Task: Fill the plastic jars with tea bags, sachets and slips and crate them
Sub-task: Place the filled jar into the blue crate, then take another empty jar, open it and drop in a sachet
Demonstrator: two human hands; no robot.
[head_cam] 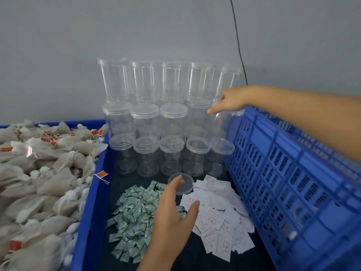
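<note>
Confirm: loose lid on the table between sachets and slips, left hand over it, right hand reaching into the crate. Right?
Not quite. In the head view the right hand reaches to the stacked jars, not into the crate. The lid, sachets, slips and left hand are as stated.

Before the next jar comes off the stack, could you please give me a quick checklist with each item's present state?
1. Right hand on a stacked jar: ok, fingers touch it; firm grip cannot tell.
2. Left hand free: ok, open over the table.
3. Loose lid within reach: ok, by the left fingertips.
4. Sachets and slips ready: ok.
5. Tea bags ready: ok.
6. Room in blue crate: cannot tell.
</note>
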